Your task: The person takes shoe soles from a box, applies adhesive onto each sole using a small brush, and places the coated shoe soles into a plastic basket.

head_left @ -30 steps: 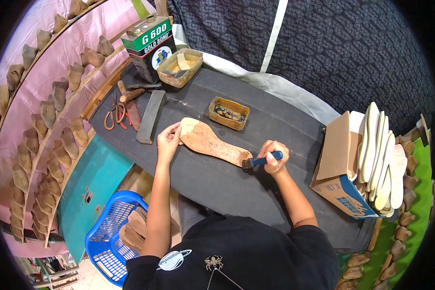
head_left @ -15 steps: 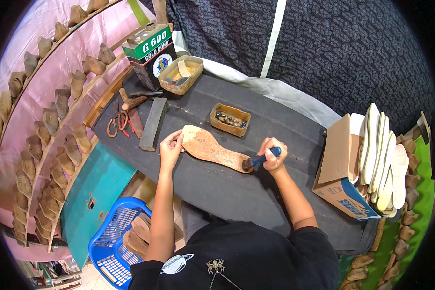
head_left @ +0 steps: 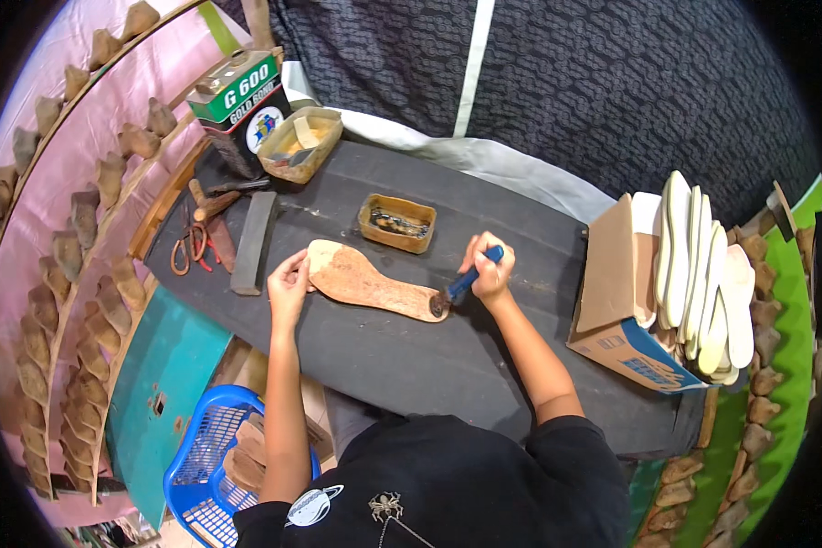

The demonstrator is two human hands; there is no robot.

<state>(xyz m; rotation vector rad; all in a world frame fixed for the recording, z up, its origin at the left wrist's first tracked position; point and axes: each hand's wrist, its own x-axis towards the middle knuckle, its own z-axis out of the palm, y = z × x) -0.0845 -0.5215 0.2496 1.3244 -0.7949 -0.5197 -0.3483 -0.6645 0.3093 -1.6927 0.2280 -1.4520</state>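
A tan shoe insole lies on the dark-covered table, its wide end to the left and its narrow end to the right. My left hand pinches the edge of the wide end between thumb and fingers. In my right hand is a blue-handled brush, slanting down to the left. Its dark bristles touch the insole's narrow end. Most of the insole looks darker and mottled, while the tip under my left hand is paler. Just beyond it stands a small tub with dark residue inside.
A cardboard box of upright pale soles stands at the right. A grey block, scissors and a hammer lie at the left. Behind are a larger tub and a metal can. A blue basket sits below, left.
The whole view has shifted, so the table appears farther left. My right hand has tilted the brush handle slightly more away from me, its bristles still on the narrow end. My left hand keeps its hold.
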